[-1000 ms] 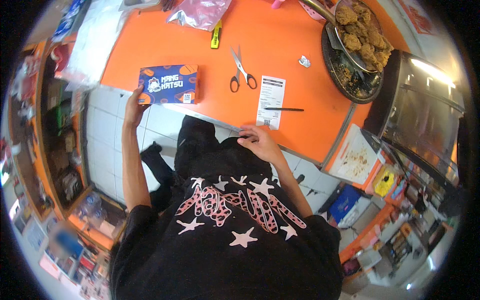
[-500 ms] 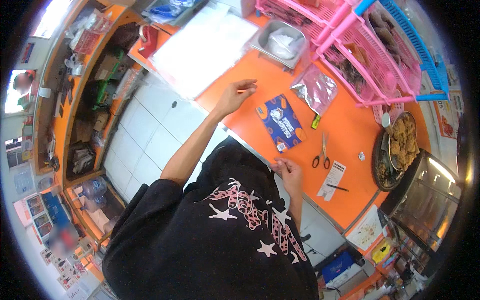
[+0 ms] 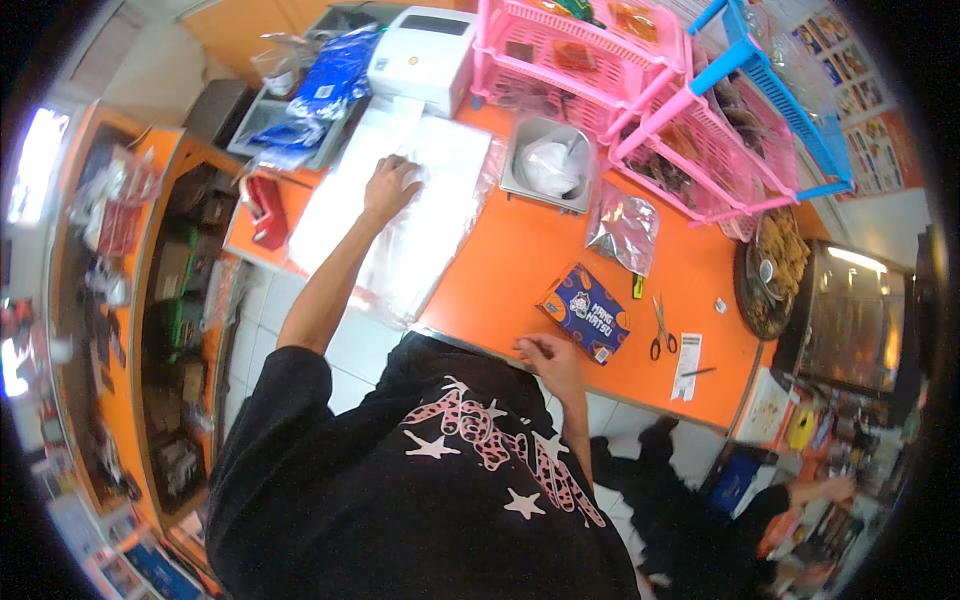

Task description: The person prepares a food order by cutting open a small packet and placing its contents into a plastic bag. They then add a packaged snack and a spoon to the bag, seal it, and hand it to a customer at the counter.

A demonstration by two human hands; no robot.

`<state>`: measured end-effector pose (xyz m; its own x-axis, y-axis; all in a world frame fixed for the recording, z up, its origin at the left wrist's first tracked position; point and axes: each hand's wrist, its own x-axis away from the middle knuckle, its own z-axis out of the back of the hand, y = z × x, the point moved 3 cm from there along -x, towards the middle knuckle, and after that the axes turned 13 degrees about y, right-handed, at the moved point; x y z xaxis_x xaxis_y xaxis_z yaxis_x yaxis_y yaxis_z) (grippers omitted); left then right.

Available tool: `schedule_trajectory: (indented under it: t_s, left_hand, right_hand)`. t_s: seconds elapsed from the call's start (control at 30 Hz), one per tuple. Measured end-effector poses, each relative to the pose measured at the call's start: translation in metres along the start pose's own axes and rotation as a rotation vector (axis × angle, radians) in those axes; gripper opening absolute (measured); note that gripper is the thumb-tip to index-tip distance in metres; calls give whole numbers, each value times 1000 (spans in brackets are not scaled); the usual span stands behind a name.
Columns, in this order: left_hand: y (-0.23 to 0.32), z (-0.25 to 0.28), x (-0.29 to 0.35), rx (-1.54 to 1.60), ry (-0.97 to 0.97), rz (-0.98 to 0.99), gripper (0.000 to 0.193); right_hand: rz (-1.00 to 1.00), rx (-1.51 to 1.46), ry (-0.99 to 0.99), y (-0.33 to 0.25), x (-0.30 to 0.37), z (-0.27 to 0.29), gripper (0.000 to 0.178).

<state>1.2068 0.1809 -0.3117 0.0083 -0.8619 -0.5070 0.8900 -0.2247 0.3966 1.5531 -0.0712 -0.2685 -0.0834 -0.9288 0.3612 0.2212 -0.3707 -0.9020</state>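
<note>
My left hand point(image 3: 392, 188) rests on a stack of clear and white plastic bags point(image 3: 440, 215), fingers loosely bent and apart, gripping nothing that I can see. At the table's front edge, my right hand point(image 3: 553, 362) hangs with loosely curled fingers and nothing in them. Just beyond it lies a flat blue and orange box point(image 3: 588, 312). A silver pouch point(image 3: 624, 228) and black-handled scissors point(image 3: 662, 330) are farther right. Between the bags and the pouch stands a metal tub point(image 3: 548, 168) holding a white plastic bag.
A white label printer point(image 3: 420, 58) stands behind the bags, beside a grey tray of blue packets point(image 3: 335, 80). Pink racks point(image 3: 640, 110) rise at the back. A paper slip point(image 3: 688, 362) and a platter of fried food point(image 3: 780, 255) lie right. Another person point(image 3: 690, 510) is at lower right.
My left hand has moved left and onto the plastic bags. The view has shifted, bringing the printer into sight. Another person has appeared at lower right.
</note>
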Motion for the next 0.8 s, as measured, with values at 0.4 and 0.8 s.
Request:
schedule_trajectory:
  t_s: [0.4, 0.8]
  left_hand:
    - [-16, 36, -52, 326, 137, -119, 14]
    - [67, 190, -128, 1905, -382, 893, 22]
  right_hand:
    - [-96, 19, 65, -15, -2, -89, 32]
    - [17, -850, -235, -125, -86, -171, 66]
